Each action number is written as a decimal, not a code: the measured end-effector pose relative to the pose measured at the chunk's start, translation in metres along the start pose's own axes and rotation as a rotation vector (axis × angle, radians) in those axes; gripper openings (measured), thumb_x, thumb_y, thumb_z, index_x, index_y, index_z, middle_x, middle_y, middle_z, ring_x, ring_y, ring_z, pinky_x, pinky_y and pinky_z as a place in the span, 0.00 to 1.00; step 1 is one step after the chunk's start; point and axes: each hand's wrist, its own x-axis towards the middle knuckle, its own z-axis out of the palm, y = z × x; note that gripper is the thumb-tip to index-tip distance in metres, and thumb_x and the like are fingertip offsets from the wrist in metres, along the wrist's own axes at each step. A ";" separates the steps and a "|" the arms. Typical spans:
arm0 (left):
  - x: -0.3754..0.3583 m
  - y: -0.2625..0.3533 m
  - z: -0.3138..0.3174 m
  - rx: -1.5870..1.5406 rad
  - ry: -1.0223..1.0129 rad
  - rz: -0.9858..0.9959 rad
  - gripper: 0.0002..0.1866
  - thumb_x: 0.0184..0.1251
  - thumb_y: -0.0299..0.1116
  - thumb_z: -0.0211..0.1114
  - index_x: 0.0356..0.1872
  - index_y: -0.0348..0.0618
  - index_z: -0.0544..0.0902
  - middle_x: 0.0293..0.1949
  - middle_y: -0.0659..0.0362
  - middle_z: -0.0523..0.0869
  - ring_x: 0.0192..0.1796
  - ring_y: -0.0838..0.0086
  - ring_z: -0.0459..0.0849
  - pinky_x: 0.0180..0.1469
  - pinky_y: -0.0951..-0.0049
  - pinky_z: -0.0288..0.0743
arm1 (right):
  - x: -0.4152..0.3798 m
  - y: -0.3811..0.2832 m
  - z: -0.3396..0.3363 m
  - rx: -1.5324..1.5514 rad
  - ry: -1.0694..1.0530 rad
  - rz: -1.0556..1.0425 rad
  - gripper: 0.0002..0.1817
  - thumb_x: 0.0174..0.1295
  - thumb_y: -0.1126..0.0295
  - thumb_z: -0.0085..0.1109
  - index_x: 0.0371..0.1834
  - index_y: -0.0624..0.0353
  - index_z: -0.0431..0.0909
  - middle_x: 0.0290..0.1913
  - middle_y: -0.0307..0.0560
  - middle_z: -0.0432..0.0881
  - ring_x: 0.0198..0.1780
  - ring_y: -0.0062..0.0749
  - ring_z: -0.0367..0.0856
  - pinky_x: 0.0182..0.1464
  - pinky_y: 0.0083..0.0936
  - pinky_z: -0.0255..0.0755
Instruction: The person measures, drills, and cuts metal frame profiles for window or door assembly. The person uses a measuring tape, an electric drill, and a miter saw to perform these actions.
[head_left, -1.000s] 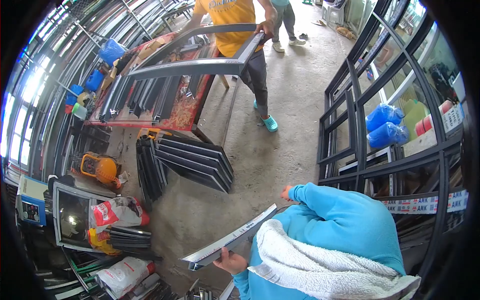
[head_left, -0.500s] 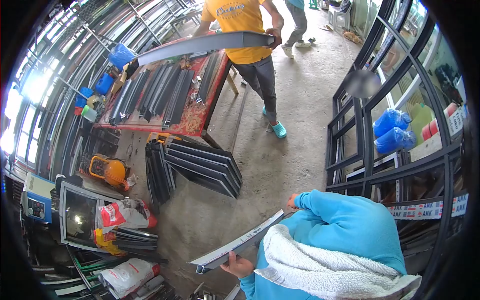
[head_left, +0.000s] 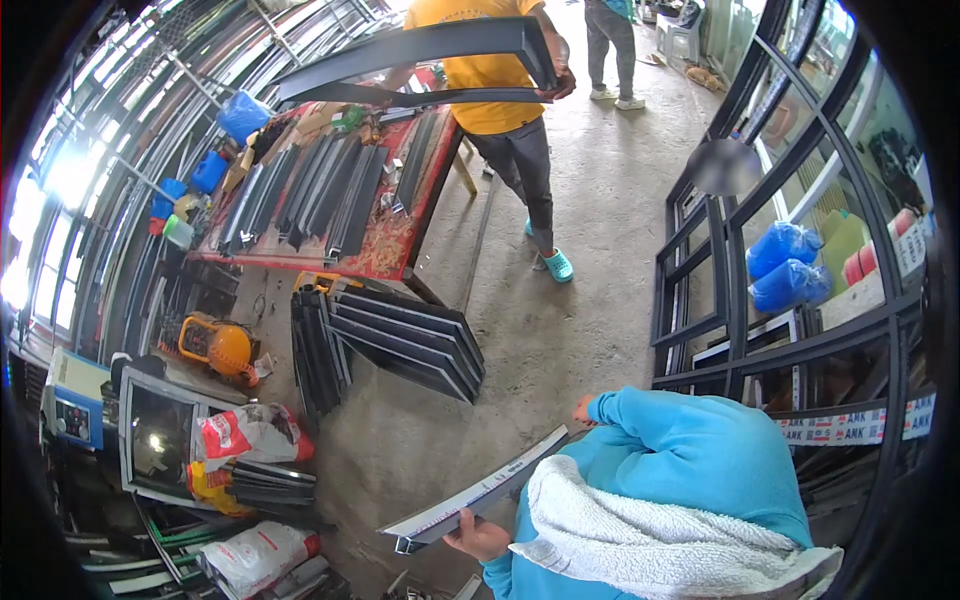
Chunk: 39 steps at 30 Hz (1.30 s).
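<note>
My left hand (head_left: 478,536) grips the near end of a long metal profile (head_left: 475,490), thumb on top. The profile has a pale upper face with small print, and its open channel end points left. Beyond the profile's other end is my right hand (head_left: 583,409), its fingers curled and partly hidden by the blue sleeve (head_left: 650,410). Whatever it holds, if anything, is not visible. A white towel (head_left: 660,520) hangs over my blue top.
A co-worker in a yellow shirt (head_left: 490,70) holds a dark frame (head_left: 420,60) beside a red table (head_left: 400,235) bearing dark profiles. Stacked dark frames (head_left: 410,335) lean below it. A large glazed frame (head_left: 735,300) stands right. Bags (head_left: 255,435) lie left; another person (head_left: 610,45) stands behind.
The co-worker has raised and tilted the dark frame, so more of its shape shows. The person behind has shifted right and upright. My hands and the profile have barely moved.
</note>
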 end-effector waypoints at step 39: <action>0.014 -0.008 -0.001 0.063 -0.066 -0.056 0.26 0.56 0.26 0.65 0.58 0.39 0.71 0.54 0.51 0.77 0.52 0.64 0.77 0.59 0.60 0.67 | -0.043 -0.018 -0.017 -0.121 0.047 -0.133 0.20 0.56 0.55 0.55 0.29 0.63 0.84 0.31 0.52 0.85 0.33 0.42 0.84 0.38 0.40 0.78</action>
